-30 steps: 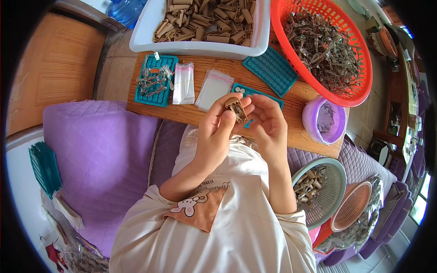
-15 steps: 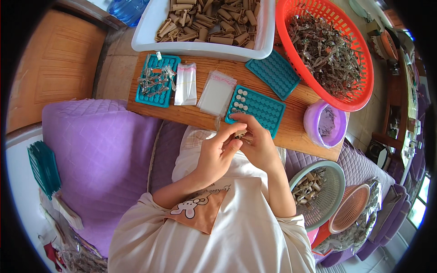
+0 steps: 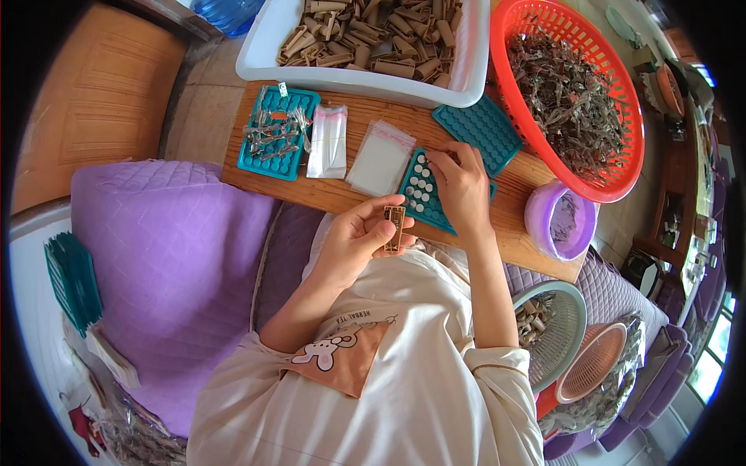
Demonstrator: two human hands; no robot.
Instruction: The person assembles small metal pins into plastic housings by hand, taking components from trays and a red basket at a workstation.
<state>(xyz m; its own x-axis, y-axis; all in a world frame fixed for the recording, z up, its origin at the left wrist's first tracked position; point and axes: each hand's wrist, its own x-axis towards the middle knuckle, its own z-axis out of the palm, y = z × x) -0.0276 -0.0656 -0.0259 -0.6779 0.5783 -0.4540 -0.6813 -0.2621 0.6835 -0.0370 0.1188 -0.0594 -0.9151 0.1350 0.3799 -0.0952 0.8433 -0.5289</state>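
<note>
My left hand [image 3: 359, 234] holds a small brown rectangular casing [image 3: 394, 227] upright between thumb and fingers, its open side with gold-coloured inner parts facing up. The fingers of my right hand [image 3: 462, 182] are drawn together over the upper part of a teal dimpled tray [image 3: 444, 215]. What their tips pinch, if anything, is hidden. Several small round whitish discs [image 3: 420, 186] sit in the tray's left columns, beside those fingertips. Left of this tray lies a stack of clear plastic bags [image 3: 379, 161] on the wooden table [image 3: 509, 247].
A white bin [image 3: 365, 87] of brown casings stands behind the trays. An orange-red basket [image 3: 497, 58] of thin silvery-brown parts is at right, above a purple tub [image 3: 536, 225]. Another teal tray [image 3: 247, 159] bears wired parts. A grey-green basket [image 3: 579, 318] sits by my right arm.
My right hand has left the casing and moved up and right onto the disc tray. My left hand keeps the casing, now in plain view. The whole view has shifted slightly.
</note>
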